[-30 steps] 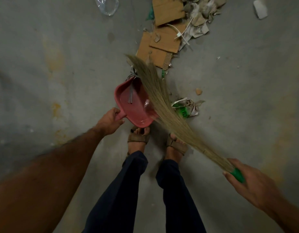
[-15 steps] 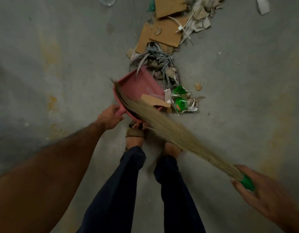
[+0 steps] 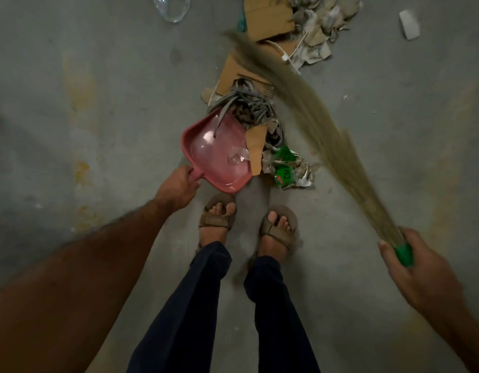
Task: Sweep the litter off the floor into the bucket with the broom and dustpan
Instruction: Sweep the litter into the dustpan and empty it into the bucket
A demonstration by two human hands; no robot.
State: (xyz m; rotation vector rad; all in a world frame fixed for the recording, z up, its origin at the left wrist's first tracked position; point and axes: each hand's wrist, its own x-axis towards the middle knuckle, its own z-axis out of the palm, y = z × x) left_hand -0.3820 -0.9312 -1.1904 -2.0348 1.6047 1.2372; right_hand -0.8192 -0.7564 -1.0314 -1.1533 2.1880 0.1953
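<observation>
- Head view looks straight down at a grey concrete floor [image 3: 85, 130] with yellowish stains, two legs in dark trousers and feet in tan sandals [image 3: 216, 216].
- Left hand [image 3: 179, 185] has its fingers clamped on the short handle of a pink dustpan [image 3: 206, 146], which sits on the floor just ahead of the left foot, its open mouth turned toward the litter.
- Dustpan is smooth, glossy plastic with a raised rim; a scrap of clear plastic lies inside, and a grey strip hangs over its far edge.
- Right hand [image 3: 418, 267] has its fingers closed around the green grip of a broom [image 3: 313, 114].
- Broom is a long bundle of pale straw-coloured grass, narrow at the grip and fanning out; it is blurred, and its tip lies over the cardboard, well away from the dustpan.
- Litter at the dustpan's mouth: a tangle of grey strips [image 3: 246, 103], a brown cardboard piece [image 3: 255, 146] leaning half into the pan, and a crumpled green and white wrapper [image 3: 286, 170] just beside it.
- Farther off lie flat cardboard sheets [image 3: 268, 14], crumpled paper [image 3: 321, 25], a clear plastic bag [image 3: 171, 6] and a small white piece [image 3: 409, 24].
</observation>
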